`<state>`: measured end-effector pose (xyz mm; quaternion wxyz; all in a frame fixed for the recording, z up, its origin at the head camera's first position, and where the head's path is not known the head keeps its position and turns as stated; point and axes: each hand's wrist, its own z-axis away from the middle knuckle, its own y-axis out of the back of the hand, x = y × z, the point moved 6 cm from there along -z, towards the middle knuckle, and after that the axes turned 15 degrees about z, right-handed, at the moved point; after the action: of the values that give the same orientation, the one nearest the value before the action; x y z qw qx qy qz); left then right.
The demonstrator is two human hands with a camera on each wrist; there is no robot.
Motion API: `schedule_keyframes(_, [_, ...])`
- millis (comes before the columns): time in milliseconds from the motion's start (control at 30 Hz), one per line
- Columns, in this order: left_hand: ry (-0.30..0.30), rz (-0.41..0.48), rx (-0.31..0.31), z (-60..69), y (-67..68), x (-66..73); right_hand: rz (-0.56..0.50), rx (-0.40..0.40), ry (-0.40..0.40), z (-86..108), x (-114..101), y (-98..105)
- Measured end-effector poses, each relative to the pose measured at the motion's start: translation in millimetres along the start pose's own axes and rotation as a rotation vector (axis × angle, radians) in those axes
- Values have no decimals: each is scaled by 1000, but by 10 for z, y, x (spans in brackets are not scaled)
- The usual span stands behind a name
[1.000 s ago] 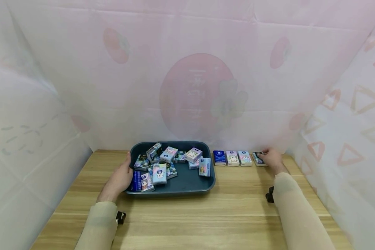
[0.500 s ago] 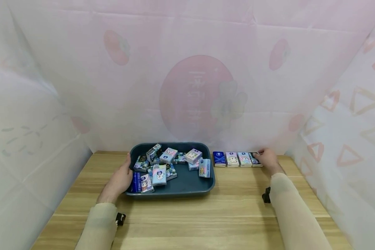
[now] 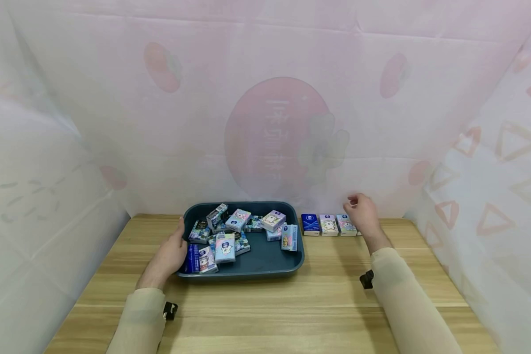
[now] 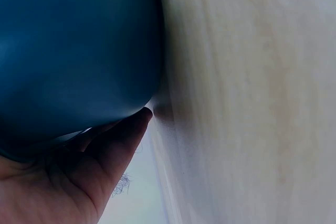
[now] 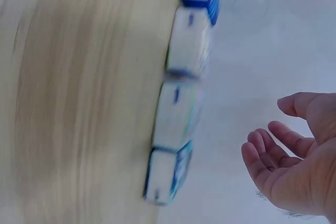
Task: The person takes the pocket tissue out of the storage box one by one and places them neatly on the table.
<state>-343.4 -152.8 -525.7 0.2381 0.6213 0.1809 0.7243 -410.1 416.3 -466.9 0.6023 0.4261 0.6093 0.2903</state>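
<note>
My left hand [image 3: 170, 253] rests against the left end of a dark blue-green tray [image 3: 265, 272], its straight fingers [image 4: 123, 142] touching the outer wall in the left wrist view. Several small pocket tissue packs [image 3: 225, 248] lie jumbled in the tray. To its right, more packs form a row: a dark blue one [image 3: 310, 224], a white-lilac one [image 3: 329, 225], a pink-and-blue one [image 3: 346, 225] and a dark patterned one [image 5: 163, 177]. My right hand [image 3: 364, 214] hovers above the row's right end, fingers loosely curved and holding nothing. It mostly hides the last pack in the head view.
All of this stands on a wooden table [image 3: 265, 314]. A pale printed cloth [image 3: 194, 123] rises directly behind the tray and the row. Similar cloth walls [image 3: 491, 196] close in both sides. Each wrist carries a small black device [image 3: 170, 310].
My right hand first slid the dark patterned pack left against its neighbour. It has since let go, lifted and moved left. My left hand and the tray stay put.
</note>
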Motion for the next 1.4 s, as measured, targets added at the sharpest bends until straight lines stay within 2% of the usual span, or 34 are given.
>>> schedule_keyframes(100, [-19, 2, -2, -2, 3, 8, 6, -2, 43, 61, -182, -37])
schedule_keyframes(300, [-21, -1, -1, -5, 2, 10, 22, -21, 119, 217, -541, -161])
schedule_keyframes(633, [-26, -7, 4, -1, 1, -4, 83, -50, 224, 481, -1022, -367])
schedule_keyframes(900, [-14, -5, 4, -1, -2, -3, 243, -46, 307, 712, -1327, -495])
schedule_keyframes(1033, [-20, -7, 5, 3, -2, -10, 339, -45, 383, 829, -1426, -585])
schedule_keyframes(1300, [-26, 7, 0, -1, -6, -13, 572, -56, 486, 1022, -1538, -720])
schedule_keyframes(1400, [-21, 8, -3, -9, -12, -20, 638, -86, 519, 1053, -1550, -780])
